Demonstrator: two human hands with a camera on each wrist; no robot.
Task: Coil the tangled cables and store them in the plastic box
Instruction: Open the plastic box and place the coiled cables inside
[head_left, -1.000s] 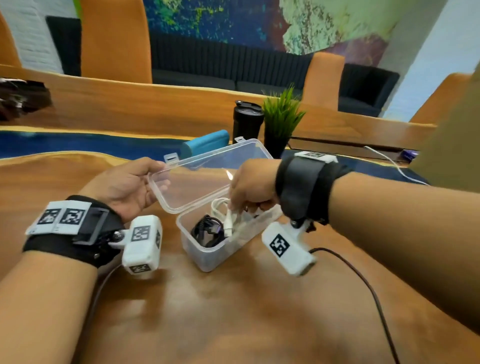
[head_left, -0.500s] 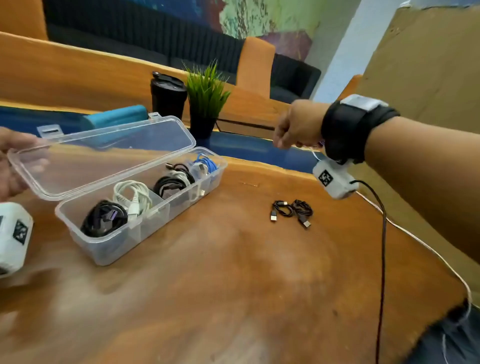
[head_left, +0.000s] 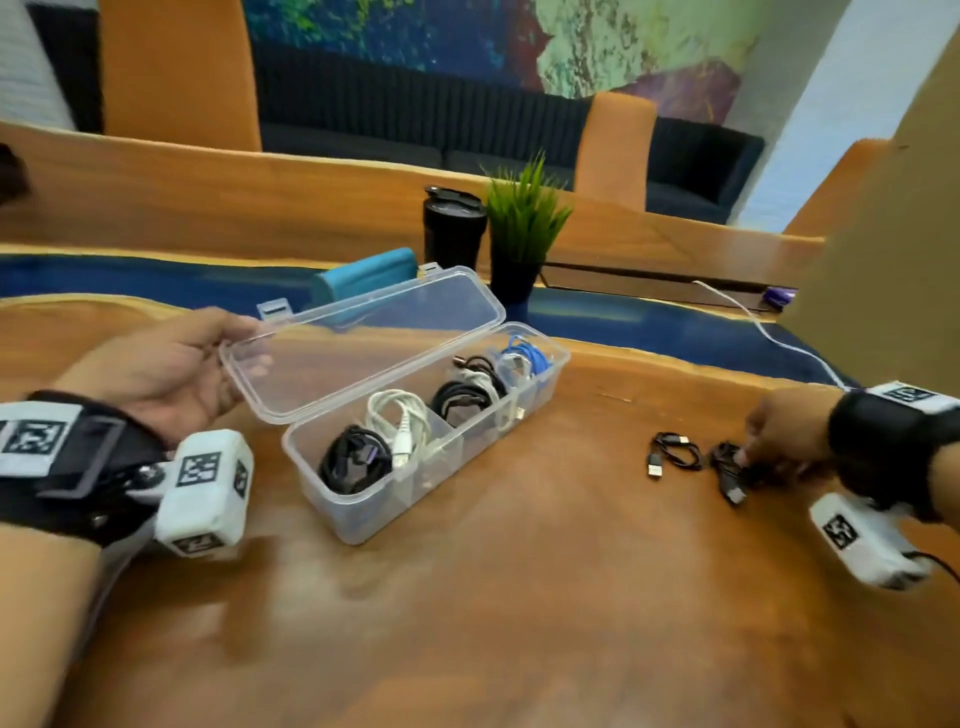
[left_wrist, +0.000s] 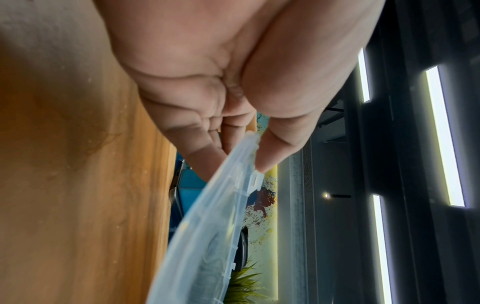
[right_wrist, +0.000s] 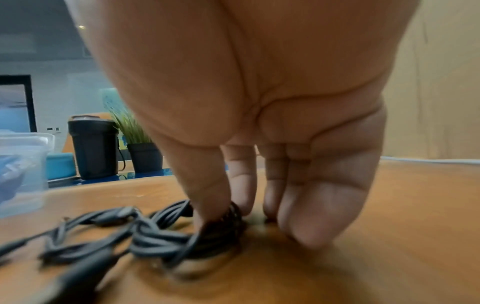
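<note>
Fingers of our left hand (head_left: 171, 364) pinch the near end of the clear lid (head_left: 363, 338) of the plastic box (head_left: 415, 499), thumb on one face and fingers on the other, as the left wrist view shows plainly; that grip is closed on the lid, which stands raised and tilted back. The box sits on the wooden bench (head_left: 519, 623), angled away from us, with its compartments showing. We see a black coiled cable (head_left: 353, 460) in the nearest compartment, a white coil (head_left: 400, 415) just beyond it, another black coil (head_left: 462, 397) further along, and a blue and white bundle (head_left: 524, 358) at the far end.

Our right hand (head_left: 779, 431) is down on the bench well to the right of the box, on the tangled black cable (head_left: 727, 467) that lies there. In the right wrist view the thumb and forefinger close on a knotted bunch of that cable (right_wrist: 182, 232), so this grip pinches the cable, while the other fingers (right_wrist: 311, 205) reach the wood beside it. One plug end (head_left: 655, 470) lies loose on the bench to the left of the hand.

Beyond the box stand a black tumbler (head_left: 454, 228), a small potted plant (head_left: 522, 234) and a teal case (head_left: 369, 278). A white cord (head_left: 769, 332) trails across the bench at the right.
</note>
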